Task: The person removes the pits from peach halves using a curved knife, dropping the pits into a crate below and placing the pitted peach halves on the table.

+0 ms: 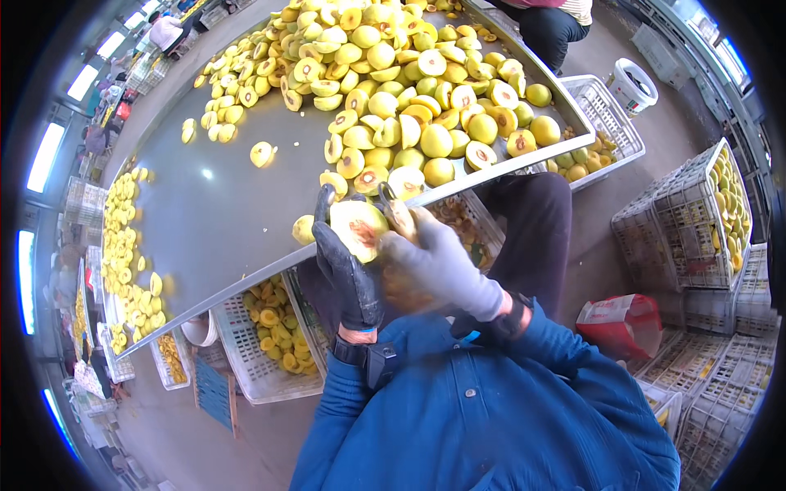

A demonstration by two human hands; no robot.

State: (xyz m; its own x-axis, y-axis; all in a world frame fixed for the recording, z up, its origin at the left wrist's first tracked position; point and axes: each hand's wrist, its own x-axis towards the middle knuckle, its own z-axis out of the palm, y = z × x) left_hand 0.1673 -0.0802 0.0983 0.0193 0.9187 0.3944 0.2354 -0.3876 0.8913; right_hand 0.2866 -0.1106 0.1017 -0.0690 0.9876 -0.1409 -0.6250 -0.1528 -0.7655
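A halved yellow peach with a reddish pit hollow (357, 229) is cupped in the left hand (348, 266), black-gloved, fingers curled round it, just over the edge of the long grey metal table (213, 221). The grey-gloved right hand (438, 262) is closed on a small metal tool (386, 196) — blurred, its kind uncertain. Pitting seems in hand; steady scooping is called for. Beyond, a heap of yellow peach halves (393, 74) — white plastic crates (254, 360) partly hidden below.
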